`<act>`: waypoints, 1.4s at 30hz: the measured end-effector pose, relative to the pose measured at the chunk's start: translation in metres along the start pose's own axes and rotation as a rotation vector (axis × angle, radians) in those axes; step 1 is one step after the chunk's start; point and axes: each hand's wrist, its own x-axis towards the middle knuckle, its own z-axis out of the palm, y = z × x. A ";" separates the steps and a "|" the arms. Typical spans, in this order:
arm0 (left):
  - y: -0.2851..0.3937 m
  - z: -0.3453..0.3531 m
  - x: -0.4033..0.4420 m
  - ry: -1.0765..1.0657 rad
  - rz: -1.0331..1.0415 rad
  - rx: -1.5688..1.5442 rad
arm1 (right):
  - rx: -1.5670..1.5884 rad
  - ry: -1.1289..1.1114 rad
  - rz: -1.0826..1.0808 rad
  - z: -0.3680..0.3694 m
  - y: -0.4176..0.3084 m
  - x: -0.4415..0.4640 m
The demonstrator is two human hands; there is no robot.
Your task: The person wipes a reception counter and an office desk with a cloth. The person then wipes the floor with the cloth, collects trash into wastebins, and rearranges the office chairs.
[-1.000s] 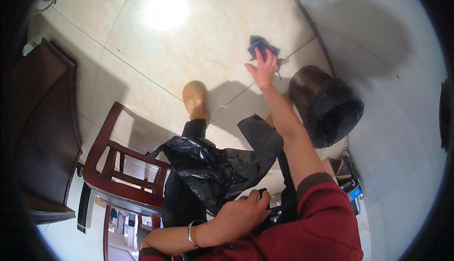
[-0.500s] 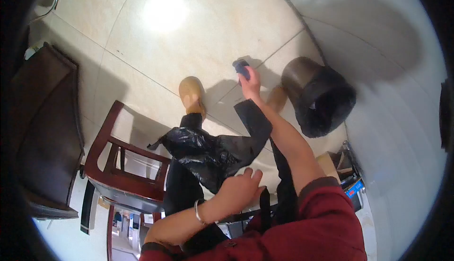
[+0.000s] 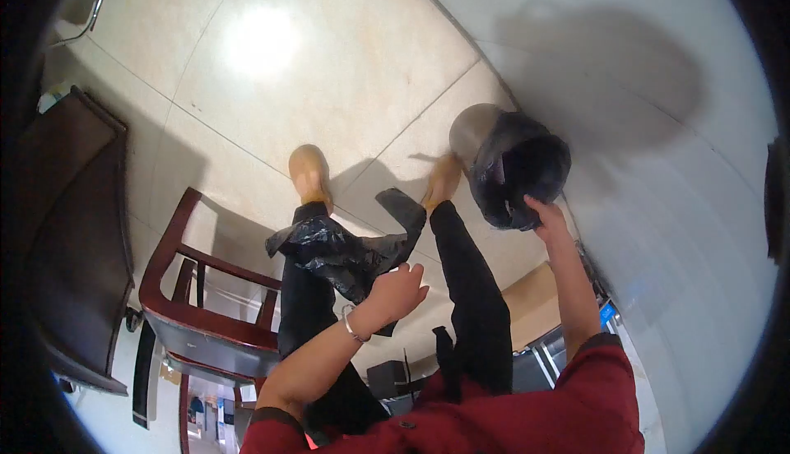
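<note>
Here, the black bag [image 3: 329,244] hangs crumpled over the lap, its near end in the left hand [image 3: 397,292], whose fingers are curled on it, though the hand hides much of the grip. The right hand [image 3: 550,220] is at the near rim of the bin [image 3: 471,135], thumb side toward the mouth; the other fingers are hard to make out, so I cannot tell whether it grips anything. A black liner [image 3: 488,176] covers the bin's rim, and its inside is too dark to read. The bin stands by the wall [image 3: 658,232], just beside the right shoe [image 3: 444,176]. Near the right sleeve [image 3: 607,359], a blue label [image 3: 607,314] bears marks too small to read. A box [image 3: 531,289] is partly hidden behind the right leg. Leftward are a chair [image 3: 210,322] and dark furniture [image 3: 78,248], the latter cut off by the lens edge.
</note>
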 end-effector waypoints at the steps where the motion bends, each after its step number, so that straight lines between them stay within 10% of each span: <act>1: 0.003 0.005 -0.005 0.007 -0.003 0.003 | -0.134 0.113 0.033 -0.012 0.001 0.003; 10: 0.009 -0.002 -0.006 -0.055 -0.087 -0.055 | -0.196 0.355 -0.342 0.035 -0.031 -0.079; 18: 0.006 -0.009 -0.005 0.045 -0.061 -0.129 | 0.352 -0.115 -0.089 0.238 -0.046 0.041; 20: 0.002 -0.017 -0.008 0.025 -0.098 -0.118 | 0.184 0.127 -0.398 0.249 -0.060 0.144; 22: 0.004 -0.028 -0.013 0.006 -0.153 -0.121 | -0.638 0.368 -0.858 0.248 -0.094 0.202; 25: 0.005 -0.052 -0.023 0.013 -0.148 -0.118 | -1.216 0.268 -1.100 0.254 -0.097 0.261; 28: 0.007 -0.067 -0.027 -0.053 -0.112 -0.117 | -1.088 0.427 -0.970 0.295 -0.041 0.236; 36: -0.006 -0.057 -0.017 -0.034 -0.090 -0.042 | -1.626 0.137 -1.514 0.290 0.094 0.181; 38: -0.006 -0.054 -0.021 -0.039 -0.120 -0.064 | -1.964 0.276 -1.148 0.293 0.036 0.180; 41: -0.002 -0.058 -0.027 -0.081 -0.118 -0.075 | -1.335 0.438 -0.762 0.259 -0.043 0.217; 42: 0.000 -0.062 -0.027 -0.064 -0.102 -0.095 | -1.516 0.534 -0.932 0.250 -0.052 0.210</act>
